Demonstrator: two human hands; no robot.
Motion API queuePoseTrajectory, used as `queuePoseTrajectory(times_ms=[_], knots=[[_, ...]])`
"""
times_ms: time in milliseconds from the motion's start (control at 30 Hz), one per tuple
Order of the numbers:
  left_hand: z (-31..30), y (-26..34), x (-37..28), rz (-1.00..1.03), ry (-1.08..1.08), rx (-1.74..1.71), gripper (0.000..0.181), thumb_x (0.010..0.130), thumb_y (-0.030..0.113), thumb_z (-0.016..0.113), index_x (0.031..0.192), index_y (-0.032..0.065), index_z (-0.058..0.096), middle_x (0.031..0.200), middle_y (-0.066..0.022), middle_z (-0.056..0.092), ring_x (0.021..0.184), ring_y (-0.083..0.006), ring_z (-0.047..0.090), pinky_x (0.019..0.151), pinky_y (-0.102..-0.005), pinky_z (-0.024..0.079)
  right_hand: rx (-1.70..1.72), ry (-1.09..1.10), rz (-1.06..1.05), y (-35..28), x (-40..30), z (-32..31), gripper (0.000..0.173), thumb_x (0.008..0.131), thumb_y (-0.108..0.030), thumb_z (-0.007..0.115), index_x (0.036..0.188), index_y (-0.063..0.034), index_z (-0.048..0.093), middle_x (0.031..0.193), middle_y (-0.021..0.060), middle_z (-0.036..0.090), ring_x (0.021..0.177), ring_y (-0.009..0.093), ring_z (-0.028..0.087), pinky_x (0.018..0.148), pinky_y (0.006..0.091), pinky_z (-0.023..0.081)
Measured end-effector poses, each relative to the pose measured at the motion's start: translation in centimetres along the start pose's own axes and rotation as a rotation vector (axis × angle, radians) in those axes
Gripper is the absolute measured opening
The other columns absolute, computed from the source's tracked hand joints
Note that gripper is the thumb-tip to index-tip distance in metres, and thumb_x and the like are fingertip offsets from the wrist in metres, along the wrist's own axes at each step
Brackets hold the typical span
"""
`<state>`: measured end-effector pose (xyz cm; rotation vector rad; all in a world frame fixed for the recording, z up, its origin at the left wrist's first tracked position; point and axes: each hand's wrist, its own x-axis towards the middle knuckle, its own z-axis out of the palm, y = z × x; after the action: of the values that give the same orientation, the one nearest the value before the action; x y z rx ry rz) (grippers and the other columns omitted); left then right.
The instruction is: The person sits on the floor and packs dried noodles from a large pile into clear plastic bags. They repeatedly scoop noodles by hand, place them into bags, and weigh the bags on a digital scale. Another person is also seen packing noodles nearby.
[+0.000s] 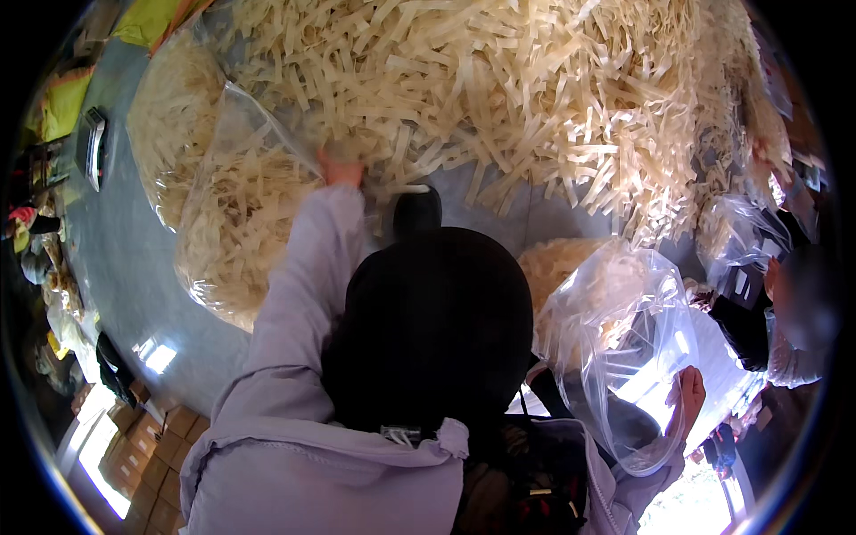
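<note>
My left hand (342,167), at the end of a lavender sleeve, is blurred at the near edge of a large heap of flat, pale-yellow strips (468,80). The strips' material is unclear. Beside that hand, the rim of a clear plastic bag (234,221) filled with such strips slopes down towards my wrist. Whether the fingers grip anything is hidden by blur. Out to the right, my right hand (689,398) is closed on the edge of another clear plastic bag (622,294). Pale strips show in and behind this bag.
Another filled bag (170,127) stands at the left on the grey floor (127,261). A dark shoe (418,210) is under me. At right a person (742,328) in dark sleeves is near a clear bag (735,231). Cardboard boxes (157,468) are stacked at lower left.
</note>
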<state>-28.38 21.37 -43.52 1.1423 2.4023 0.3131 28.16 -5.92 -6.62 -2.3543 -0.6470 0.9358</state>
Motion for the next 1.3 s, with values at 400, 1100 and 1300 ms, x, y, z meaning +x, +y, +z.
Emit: queuePoseTrajectory(times_ms=[400,1100,1300], knots=[[-8.3,25.9,-2.1,0.506,-0.473,-0.983,0.066,0.07,0.001,0.065,0.133,0.0119,0.046,0.13,-0.0155,0.042,0.097,-0.0225,0.058,0.072,-0.0317,0.052,-0.009,-0.036,-0.012,-0.5,0.6,0.1,0.032,0.098,-0.026,0.047,0.071,-0.0093,0.048,0.053,-0.0032,0.038,0.042,0.004,0.033,0.04,0.0217,0.025],[-3.3,12.3,17.0,-0.233,-0.286,-1.12,0.085,0.08,0.015,0.064,0.147,0.0167,0.012,0.142,-0.0148,0.034,0.125,-0.0293,0.039,0.095,-0.0443,0.042,-0.073,0.022,0.054,-2.3,0.8,1.5,0.03,0.098,-0.026,0.049,0.073,-0.0089,0.049,0.058,-0.0037,0.038,0.049,0.003,0.032,0.045,0.0224,0.025],[-11.7,19.7,11.2,0.233,-0.696,-1.395,0.058,0.087,0.009,0.058,0.139,0.0108,0.033,0.137,-0.0115,0.039,0.115,-0.0299,0.048,0.097,-0.0438,0.044,-0.06,0.0,0.043,-1.8,1.5,2.1,0.03,0.098,-0.026,0.049,0.073,-0.0086,0.049,0.058,-0.0035,0.038,0.05,0.003,0.032,0.045,0.0224,0.025]])
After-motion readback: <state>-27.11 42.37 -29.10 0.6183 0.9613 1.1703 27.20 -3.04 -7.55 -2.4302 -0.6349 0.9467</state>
